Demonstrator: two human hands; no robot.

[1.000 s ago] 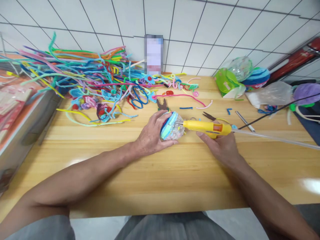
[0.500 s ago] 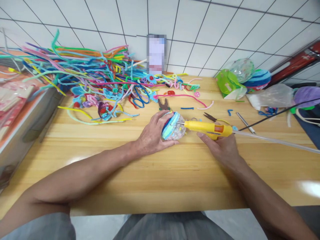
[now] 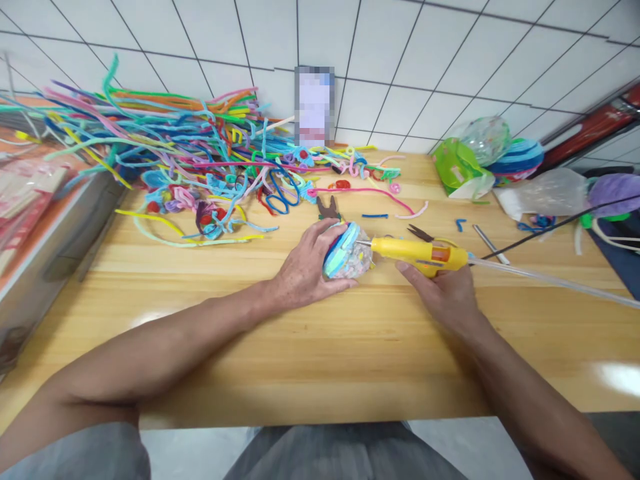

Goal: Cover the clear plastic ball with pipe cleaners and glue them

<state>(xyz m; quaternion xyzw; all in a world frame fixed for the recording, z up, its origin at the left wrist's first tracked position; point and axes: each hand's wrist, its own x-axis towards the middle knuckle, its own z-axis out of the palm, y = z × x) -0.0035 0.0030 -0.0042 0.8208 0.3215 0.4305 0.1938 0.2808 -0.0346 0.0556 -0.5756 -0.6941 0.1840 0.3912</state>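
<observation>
My left hand (image 3: 310, 267) is wrapped round a rounded clear plastic piece (image 3: 357, 260), partly covered with blue and mint-green pipe cleaners on its left side. In my right hand (image 3: 447, 293) is a yellow hot glue gun (image 3: 405, 249), with a long clear glue stick (image 3: 545, 275) running out of its back. The gun's metal nozzle points left and meets the piece near the edge of the pipe cleaner rows; whether it touches I cannot tell. Pliers (image 3: 328, 208) lie just behind my left hand. A second pair of dark-jawed pliers (image 3: 420, 233) is behind the gun, partly hidden.
A tangled heap of pipe cleaners (image 3: 175, 147) spreads over the back left, with blue-handled scissors (image 3: 283, 191) at its edge. A phone (image 3: 314, 107) leans on the tiled wall. At back right stand a green package (image 3: 457, 167) and a striped blue ball (image 3: 520, 157). A box (image 3: 60, 227) borders the left.
Almost nothing differs. The glue gun has shifted very slightly to the right, while my left hand stays in place on the piece.
</observation>
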